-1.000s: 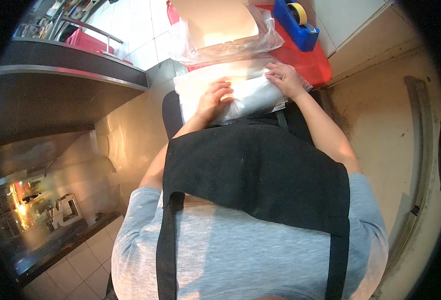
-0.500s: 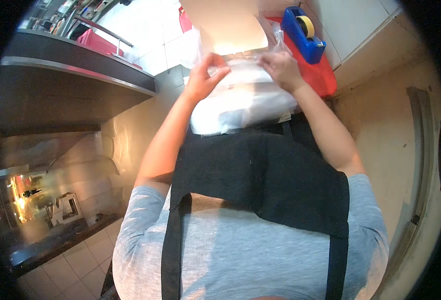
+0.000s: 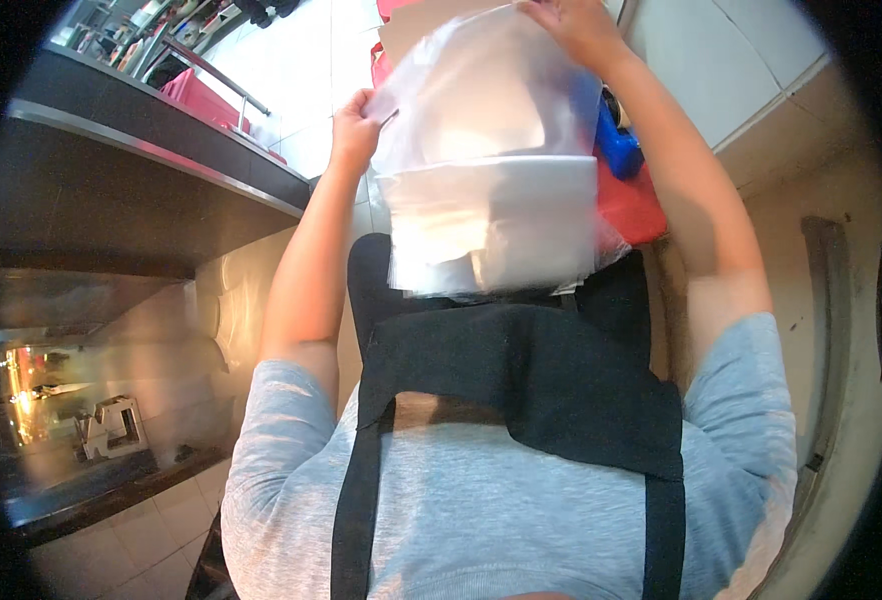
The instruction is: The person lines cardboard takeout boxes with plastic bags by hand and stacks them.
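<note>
A translucent plastic bag (image 3: 461,100) is spread between my two hands, raised and slightly blurred. My left hand (image 3: 355,130) pinches its left edge, thumb and fingers closed. Higher up and to the right, my right hand (image 3: 576,28) grips the bag's upper right edge. Below the raised bag, close to my apron, lies a stack of similar clear plastic bags (image 3: 491,225) with a straight upper edge. The held bag partly covers a piece of brown cardboard (image 3: 411,32) behind it.
Right of the bags, a red surface (image 3: 633,208) carries a blue tape dispenser (image 3: 616,145), partly hidden by my right forearm. A tiled wall (image 3: 721,70) stands at the right. On the left are a dark metal-edged counter (image 3: 151,160) and a pink container (image 3: 206,100).
My hands have moved apart and farther up, the right one most. A plastic bag is now spread between them, above the stack. The tape dispenser has become partly covered.
</note>
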